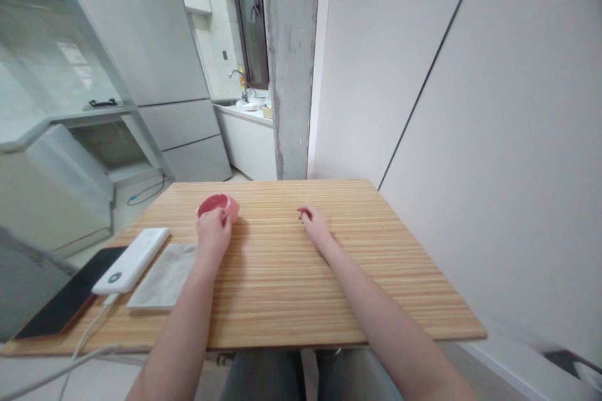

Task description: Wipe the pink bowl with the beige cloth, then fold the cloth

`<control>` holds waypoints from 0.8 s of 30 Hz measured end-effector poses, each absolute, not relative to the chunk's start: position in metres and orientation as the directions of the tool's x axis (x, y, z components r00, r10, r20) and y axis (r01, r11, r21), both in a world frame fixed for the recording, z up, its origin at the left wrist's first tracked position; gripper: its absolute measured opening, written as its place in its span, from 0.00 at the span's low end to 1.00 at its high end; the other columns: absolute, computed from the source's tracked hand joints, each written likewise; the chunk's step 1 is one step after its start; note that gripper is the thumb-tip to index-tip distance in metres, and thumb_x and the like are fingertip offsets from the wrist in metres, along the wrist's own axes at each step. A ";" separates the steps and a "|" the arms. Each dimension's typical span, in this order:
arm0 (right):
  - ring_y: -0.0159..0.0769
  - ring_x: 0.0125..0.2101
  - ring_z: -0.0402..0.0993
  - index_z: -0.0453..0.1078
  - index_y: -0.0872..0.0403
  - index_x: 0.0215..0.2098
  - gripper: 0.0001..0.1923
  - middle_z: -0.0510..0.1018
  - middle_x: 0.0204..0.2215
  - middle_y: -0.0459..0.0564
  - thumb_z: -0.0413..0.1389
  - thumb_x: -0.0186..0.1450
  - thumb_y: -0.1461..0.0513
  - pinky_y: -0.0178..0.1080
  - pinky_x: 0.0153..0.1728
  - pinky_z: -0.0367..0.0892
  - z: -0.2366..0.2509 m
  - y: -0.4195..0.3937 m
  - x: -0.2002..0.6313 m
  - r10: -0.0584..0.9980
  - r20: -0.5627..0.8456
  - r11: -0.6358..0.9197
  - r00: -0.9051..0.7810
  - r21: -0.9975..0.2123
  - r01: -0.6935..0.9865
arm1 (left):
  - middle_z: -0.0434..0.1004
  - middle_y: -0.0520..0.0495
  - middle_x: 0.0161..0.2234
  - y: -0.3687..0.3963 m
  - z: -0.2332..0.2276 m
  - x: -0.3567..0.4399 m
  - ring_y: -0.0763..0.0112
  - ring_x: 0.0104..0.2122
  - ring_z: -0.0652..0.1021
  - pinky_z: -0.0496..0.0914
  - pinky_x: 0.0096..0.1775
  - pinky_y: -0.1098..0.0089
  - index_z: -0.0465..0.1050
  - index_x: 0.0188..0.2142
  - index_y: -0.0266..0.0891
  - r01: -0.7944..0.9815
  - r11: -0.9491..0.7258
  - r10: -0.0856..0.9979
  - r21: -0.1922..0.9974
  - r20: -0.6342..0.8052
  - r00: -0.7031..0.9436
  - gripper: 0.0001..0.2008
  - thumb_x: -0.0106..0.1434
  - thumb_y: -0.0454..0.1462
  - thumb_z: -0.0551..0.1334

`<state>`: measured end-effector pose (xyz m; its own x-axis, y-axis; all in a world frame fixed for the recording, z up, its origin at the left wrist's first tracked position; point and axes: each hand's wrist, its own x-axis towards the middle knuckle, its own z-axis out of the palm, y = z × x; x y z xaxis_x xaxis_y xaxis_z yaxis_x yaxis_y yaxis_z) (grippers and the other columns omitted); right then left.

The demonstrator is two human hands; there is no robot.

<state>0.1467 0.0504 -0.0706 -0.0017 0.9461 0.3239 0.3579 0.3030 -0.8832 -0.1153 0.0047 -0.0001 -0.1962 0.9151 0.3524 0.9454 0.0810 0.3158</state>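
A small pink cup (217,204) stands tilted on the wooden table (291,288), left of the middle. My left hand (214,235) grips its near rim with curled fingers. My right hand (314,224) rests on the tabletop to the right of the cup, apart from it, fingers loosely curled and holding nothing.
A grey cloth (164,277) lies flat left of my left arm. Beside it sit a white power bank (132,260) with a cable and a black tablet (70,298). A white wall borders the table's right side. A fridge (155,56) and sink counter (247,109) stand beyond.
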 end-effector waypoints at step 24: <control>0.37 0.33 0.74 0.73 0.54 0.28 0.11 0.79 0.29 0.48 0.51 0.50 0.61 0.39 0.38 0.69 -0.063 0.055 0.155 0.988 0.099 0.118 0.117 -0.979 -0.169 | 0.74 0.44 0.35 -0.026 -0.023 0.012 0.64 0.41 0.70 0.58 0.54 0.57 0.69 0.28 0.38 0.678 -0.618 0.786 0.398 0.333 0.521 0.08 0.63 0.37 0.55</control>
<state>0.1553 0.0550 -0.0632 0.1172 0.9882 0.0986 -0.1691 0.1177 -0.9785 0.0117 -0.0257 -0.0229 0.5211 0.7858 0.3331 0.6779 -0.6182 0.3978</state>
